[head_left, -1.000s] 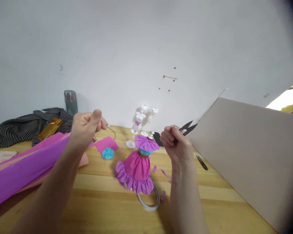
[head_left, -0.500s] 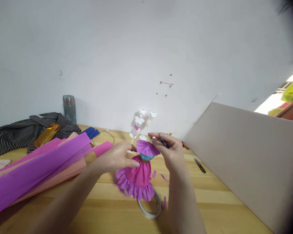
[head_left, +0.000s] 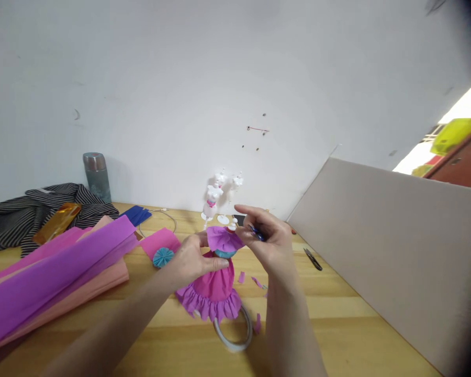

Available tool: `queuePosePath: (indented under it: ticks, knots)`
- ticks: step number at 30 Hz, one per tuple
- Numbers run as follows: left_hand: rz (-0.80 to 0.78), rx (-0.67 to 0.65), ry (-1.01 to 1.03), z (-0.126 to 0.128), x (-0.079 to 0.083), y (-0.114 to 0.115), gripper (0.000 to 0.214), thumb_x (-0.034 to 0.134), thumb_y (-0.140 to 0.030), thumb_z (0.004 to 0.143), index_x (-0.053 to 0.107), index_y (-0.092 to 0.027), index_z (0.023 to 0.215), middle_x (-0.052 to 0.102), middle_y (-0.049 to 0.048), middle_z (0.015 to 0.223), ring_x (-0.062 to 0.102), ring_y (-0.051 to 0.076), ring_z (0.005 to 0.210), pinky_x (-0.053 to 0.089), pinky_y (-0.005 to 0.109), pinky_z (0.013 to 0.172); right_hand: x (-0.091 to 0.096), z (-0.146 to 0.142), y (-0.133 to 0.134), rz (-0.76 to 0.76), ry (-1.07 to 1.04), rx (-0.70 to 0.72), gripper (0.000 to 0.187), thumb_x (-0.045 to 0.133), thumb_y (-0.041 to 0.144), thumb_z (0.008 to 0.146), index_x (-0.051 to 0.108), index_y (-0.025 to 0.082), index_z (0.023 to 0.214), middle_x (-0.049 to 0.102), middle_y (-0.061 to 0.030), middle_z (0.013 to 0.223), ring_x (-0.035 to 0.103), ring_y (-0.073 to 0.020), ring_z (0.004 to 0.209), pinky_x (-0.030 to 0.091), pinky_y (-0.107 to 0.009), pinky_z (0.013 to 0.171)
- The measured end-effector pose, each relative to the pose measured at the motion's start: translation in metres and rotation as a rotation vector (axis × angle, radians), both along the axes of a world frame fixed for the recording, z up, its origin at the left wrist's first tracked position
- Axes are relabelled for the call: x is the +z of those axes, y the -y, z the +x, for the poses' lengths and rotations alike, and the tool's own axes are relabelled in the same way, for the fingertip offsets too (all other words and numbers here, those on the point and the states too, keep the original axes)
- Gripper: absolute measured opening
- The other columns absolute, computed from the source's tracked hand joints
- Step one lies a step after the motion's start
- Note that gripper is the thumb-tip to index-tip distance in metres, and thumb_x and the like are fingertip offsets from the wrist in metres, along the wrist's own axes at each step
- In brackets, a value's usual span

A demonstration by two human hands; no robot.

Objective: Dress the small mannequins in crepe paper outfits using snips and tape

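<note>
A small dress form (head_left: 234, 224) with a white knobbed neck stands before me in a paper dress. The dress has a purple collar (head_left: 223, 240), a blue bodice, a pink skirt (head_left: 215, 281) and a ruffled purple hem (head_left: 210, 306). My left hand (head_left: 196, 262) is closed around its waist, thumb in front, other fingers hidden behind. Close to the neck, on the right, my right hand (head_left: 270, 238) is pinched with its index finger raised. In it is a slim dark-blue tool (head_left: 256, 233), mostly hidden, its kind unclear.
Crepe paper rolls (head_left: 63, 272) lie on the left, near a blue rosette (head_left: 163, 257). Bare mannequins (head_left: 214, 195) stand behind. A tape roll (head_left: 235, 345), purple scraps (head_left: 258, 322) and thread snips (head_left: 313, 259) lie on the table. A white board (head_left: 392, 230) slants along the right.
The view has shifted, so everything sits farther left. My left thumb has closed in on the dress's waist. My right hand has moved slightly off the collar, uncovering the white neck.
</note>
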State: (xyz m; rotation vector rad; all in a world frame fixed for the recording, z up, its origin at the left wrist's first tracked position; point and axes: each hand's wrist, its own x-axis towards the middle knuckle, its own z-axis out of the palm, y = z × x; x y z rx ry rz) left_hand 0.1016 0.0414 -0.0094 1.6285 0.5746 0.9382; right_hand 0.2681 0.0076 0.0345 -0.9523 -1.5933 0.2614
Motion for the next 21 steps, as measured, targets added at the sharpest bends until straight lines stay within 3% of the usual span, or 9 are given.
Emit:
queuePosePath:
  ticks: [4,9,17,21]
  knots:
    - [0.104,0.125,-0.001,0.001,0.0,0.003,0.03,0.073,-0.017,0.072,0.071,-0.019,0.102,0.071,0.0071,0.116,0.064,0.027,0.113,0.05,0.043,0.1,0.005,0.003,0.009,0.191,0.262,0.012,0.019,0.06,0.008,0.079,0.073,0.021,0.086,0.048,0.0023,0.061,0.046,-0.0115,0.055,0.038,-0.026,0.052]
    - [0.258,0.269,-0.087,-0.002,-0.004,0.002,0.03,0.075,-0.023,0.074,0.073,-0.024,0.104,0.069,0.0073,0.118,0.06,0.028,0.116,0.051,0.045,0.097,0.006,0.003,0.01,0.306,0.436,0.046,0.035,0.05,0.001,0.08,0.071,0.021,0.1,0.051,0.0005,0.066,0.049,-0.0114,0.057,0.038,-0.023,0.05]
    - [0.501,0.331,-0.285,-0.01,0.011,0.007,0.013,0.071,-0.029,0.079,0.074,-0.022,0.089,0.069,0.0063,0.1,0.062,0.024,0.102,0.052,0.04,0.089,0.005,0.006,0.006,0.375,0.543,-0.048,0.033,0.049,0.001,0.08,0.072,0.021,0.093,0.051,-0.0004,0.067,0.051,-0.0124,0.058,0.039,-0.023,0.051]
    - [0.648,0.355,-0.348,-0.014,0.015,0.009,0.006,0.068,-0.025,0.08,0.072,-0.021,0.08,0.068,0.004,0.085,0.062,0.022,0.091,0.053,0.036,0.08,0.003,0.004,0.006,0.32,0.57,-0.083,0.032,0.046,-0.001,0.074,0.068,0.019,0.086,0.054,-0.0017,0.07,0.051,-0.0134,0.061,0.039,-0.025,0.054]
